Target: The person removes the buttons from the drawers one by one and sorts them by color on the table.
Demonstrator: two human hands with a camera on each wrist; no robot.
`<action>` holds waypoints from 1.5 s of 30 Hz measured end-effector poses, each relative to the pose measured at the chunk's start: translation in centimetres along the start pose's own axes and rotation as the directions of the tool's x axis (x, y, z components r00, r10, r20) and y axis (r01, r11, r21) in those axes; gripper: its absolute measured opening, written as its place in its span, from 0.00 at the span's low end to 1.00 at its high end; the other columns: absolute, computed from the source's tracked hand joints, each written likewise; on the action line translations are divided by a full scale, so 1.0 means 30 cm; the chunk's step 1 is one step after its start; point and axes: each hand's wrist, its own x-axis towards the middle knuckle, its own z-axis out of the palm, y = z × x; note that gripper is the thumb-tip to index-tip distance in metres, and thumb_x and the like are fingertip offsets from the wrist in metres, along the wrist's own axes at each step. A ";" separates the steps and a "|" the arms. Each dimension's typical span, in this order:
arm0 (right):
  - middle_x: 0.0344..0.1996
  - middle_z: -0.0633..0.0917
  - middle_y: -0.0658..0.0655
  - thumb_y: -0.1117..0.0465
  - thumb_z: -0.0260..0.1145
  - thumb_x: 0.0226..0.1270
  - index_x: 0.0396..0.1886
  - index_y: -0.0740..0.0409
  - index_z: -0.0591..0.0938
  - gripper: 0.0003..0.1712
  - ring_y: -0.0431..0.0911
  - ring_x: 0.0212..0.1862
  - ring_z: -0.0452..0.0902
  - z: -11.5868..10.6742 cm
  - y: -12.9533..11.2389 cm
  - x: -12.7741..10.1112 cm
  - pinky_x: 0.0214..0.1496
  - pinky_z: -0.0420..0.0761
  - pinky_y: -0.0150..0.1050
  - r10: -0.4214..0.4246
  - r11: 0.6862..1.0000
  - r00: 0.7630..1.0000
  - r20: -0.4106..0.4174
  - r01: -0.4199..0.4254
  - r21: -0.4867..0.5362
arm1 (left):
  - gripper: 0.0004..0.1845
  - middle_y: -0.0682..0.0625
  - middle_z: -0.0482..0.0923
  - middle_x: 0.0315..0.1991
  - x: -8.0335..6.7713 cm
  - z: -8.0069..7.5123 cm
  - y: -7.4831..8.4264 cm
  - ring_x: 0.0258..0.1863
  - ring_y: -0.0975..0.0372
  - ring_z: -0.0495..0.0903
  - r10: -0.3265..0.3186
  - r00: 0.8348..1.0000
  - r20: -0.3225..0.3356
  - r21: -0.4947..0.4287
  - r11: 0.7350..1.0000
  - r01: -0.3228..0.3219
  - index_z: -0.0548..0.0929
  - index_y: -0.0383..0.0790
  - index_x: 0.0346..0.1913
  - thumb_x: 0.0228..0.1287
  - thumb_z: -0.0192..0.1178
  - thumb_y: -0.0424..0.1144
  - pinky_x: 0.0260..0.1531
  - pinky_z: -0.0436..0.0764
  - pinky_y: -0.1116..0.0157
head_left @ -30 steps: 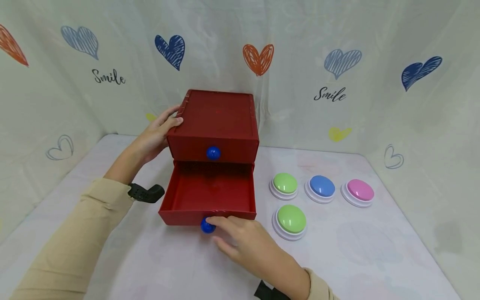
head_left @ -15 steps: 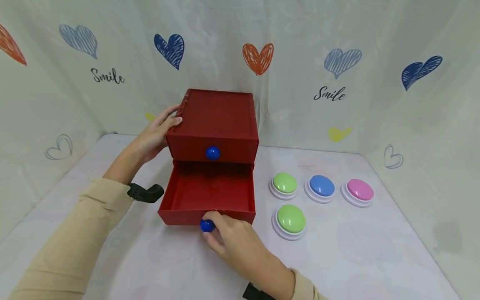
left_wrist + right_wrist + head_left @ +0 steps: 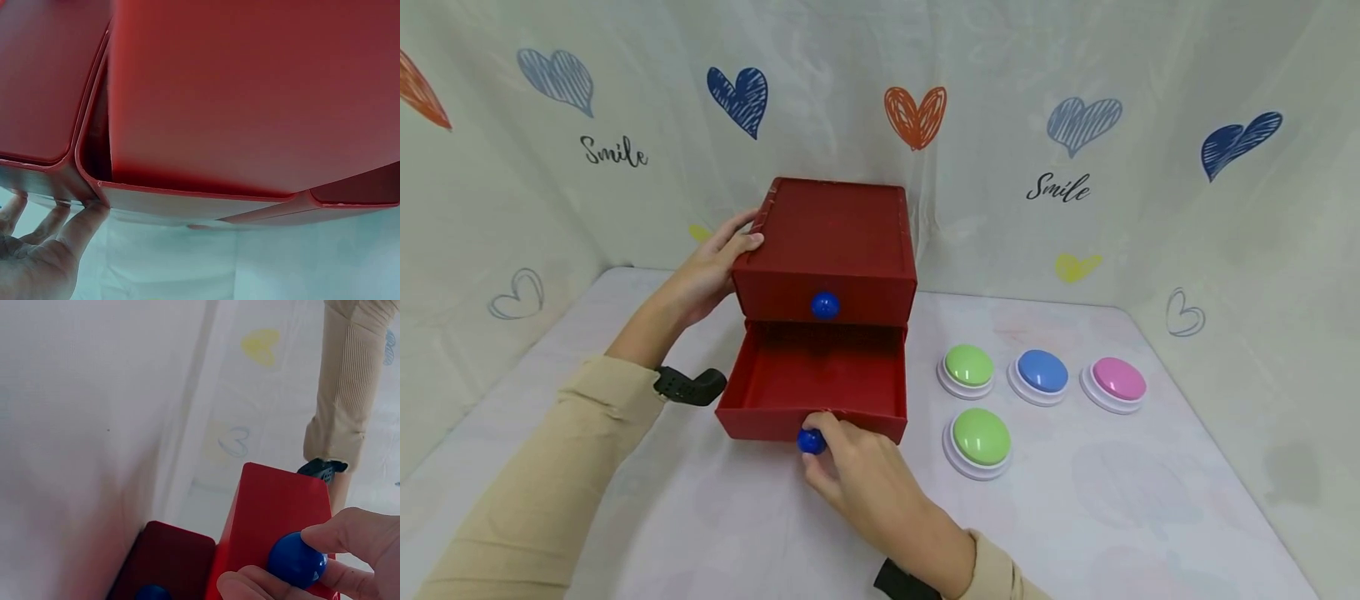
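Observation:
A red two-drawer box (image 3: 842,229) stands on the table, its lower drawer (image 3: 760,423) pulled out and its inside bare. My right hand (image 3: 876,483) pinches that drawer's round blue knob (image 3: 811,442) between thumb and fingers; the right wrist view shows the same knob (image 3: 290,559) in the grasp. The upper drawer, with its own blue knob (image 3: 825,306), is pushed in. At the box's left side, my left hand (image 3: 703,271) lies against the wall, thumb at the top edge. In the left wrist view its fingertips (image 3: 87,219) press the box with the fingers extended.
Right of the box are several domed push buttons on white bases: a green button (image 3: 968,365), a blue button (image 3: 1042,372), a pink button (image 3: 1118,379) and a nearer green button (image 3: 982,437). A curtain (image 3: 985,233) printed with hearts hangs behind the white table (image 3: 1112,517).
My right hand has gone from touching the lower knob to pinching it. The lower drawer has moved slightly inward. My left hand has stayed on the box.

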 end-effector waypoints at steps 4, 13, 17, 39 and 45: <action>0.32 0.84 0.48 0.58 0.66 0.61 0.47 0.54 0.74 0.16 0.35 0.28 0.77 0.004 0.003 0.012 0.38 0.78 0.24 0.025 1.000 1.000 -0.012 -0.025 -0.007 | 0.32 0.45 0.47 0.73 0.000 0.000 0.001 0.67 0.50 0.57 0.000 1.000 -0.001 0.008 1.000 0.000 0.45 0.61 0.73 0.70 0.43 0.54 0.66 0.56 0.47; 0.32 0.84 0.49 0.58 0.66 0.60 0.47 0.53 0.74 0.17 0.35 0.27 0.76 0.009 0.007 0.030 0.37 0.78 0.24 0.058 0.998 0.998 -0.007 -0.058 -0.003 | 0.32 0.45 0.48 0.73 -0.001 -0.003 -0.002 0.67 0.50 0.58 0.003 1.000 -0.005 0.010 1.000 -0.003 0.45 0.61 0.73 0.71 0.42 0.53 0.66 0.58 0.47; 0.31 0.83 0.49 0.59 0.66 0.60 0.47 0.53 0.74 0.16 0.34 0.27 0.75 0.011 0.003 0.033 0.37 0.78 0.24 0.050 0.999 0.999 -0.021 -0.050 0.000 | 0.32 0.45 0.48 0.73 -0.001 -0.008 -0.002 0.67 0.50 0.57 0.002 1.000 -0.004 0.009 1.000 -0.002 0.45 0.62 0.73 0.71 0.42 0.53 0.66 0.57 0.47; 0.30 0.83 0.48 0.59 0.66 0.60 0.46 0.53 0.74 0.15 0.35 0.28 0.74 0.010 -0.003 0.035 0.38 0.78 0.24 0.039 0.999 0.997 -0.071 -0.038 0.014 | 0.31 0.45 0.51 0.72 -0.003 -0.008 -0.005 0.65 0.51 0.60 0.025 1.000 -0.008 0.031 0.999 -0.025 0.46 0.61 0.73 0.70 0.43 0.54 0.65 0.59 0.47; 0.30 0.82 0.49 0.60 0.65 0.61 0.46 0.53 0.74 0.15 0.36 0.28 0.75 0.013 0.012 0.045 0.37 0.78 0.24 0.046 0.999 0.996 -0.080 -0.045 0.022 | 0.32 0.46 0.50 0.72 0.001 -0.005 -0.007 0.65 0.51 0.60 0.022 1.000 -0.002 0.022 1.000 -0.022 0.46 0.61 0.73 0.70 0.44 0.54 0.65 0.59 0.47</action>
